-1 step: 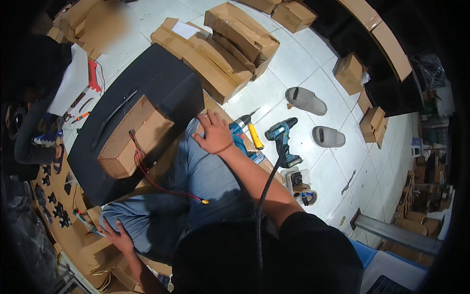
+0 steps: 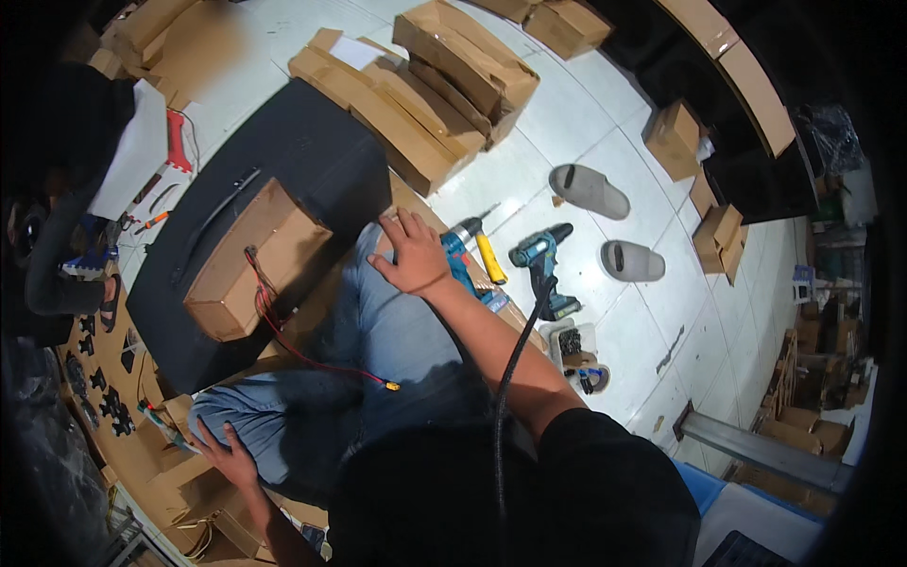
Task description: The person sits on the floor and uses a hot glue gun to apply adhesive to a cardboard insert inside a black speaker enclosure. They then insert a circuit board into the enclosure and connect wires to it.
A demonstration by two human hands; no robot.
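My left hand (image 2: 228, 457) rests on my left knee in blue jeans, its fingers apart and nothing in them. On my right knee lies my right hand (image 2: 416, 258), open and empty too. In front of my legs lies a large black cabinet (image 2: 312, 142) with a strap handle (image 2: 215, 222) and a brown open-topped tray-like compartment (image 2: 227, 317). Wires (image 2: 263, 288) come out of a hole in that compartment. A red cable (image 2: 321, 363) runs from there across my lap and ends in a yellow connector (image 2: 393, 386). Neither hand touches the cable.
Beyond my right hand are a teal drill (image 2: 459, 248), a yellow-handled tool (image 2: 490, 259), a second drill (image 2: 539, 250) and a tub of screws (image 2: 571, 344). Grey slippers (image 2: 633, 262) and cardboard boxes (image 2: 463, 66) lie farther off. Another person's foot (image 2: 111, 302) shows at left.
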